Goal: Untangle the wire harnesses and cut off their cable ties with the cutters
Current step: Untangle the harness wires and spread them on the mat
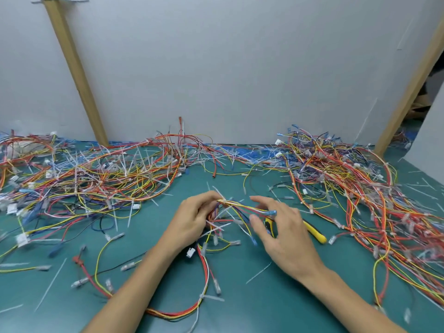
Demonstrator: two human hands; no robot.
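My left hand (192, 217) grips a small wire harness (236, 211) of yellow, red and blue wires, at a white cable tie (220, 197) near my fingertips. The harness trails down over the green mat toward me. My right hand (282, 233) hovers over the harness's right end with fingers spread and relaxed, close to a blue terminal (272, 213); it holds nothing. The yellow-handled cutters (314, 233) lie on the mat under and just right of my right hand, partly hidden by it.
A big tangle of harnesses (96, 174) covers the mat's left and back. Another pile (360, 188) fills the right side. Cut tie ends and loose wires lie scattered over the green mat (252, 308). White panels with wooden struts (77, 68) wall off the back.
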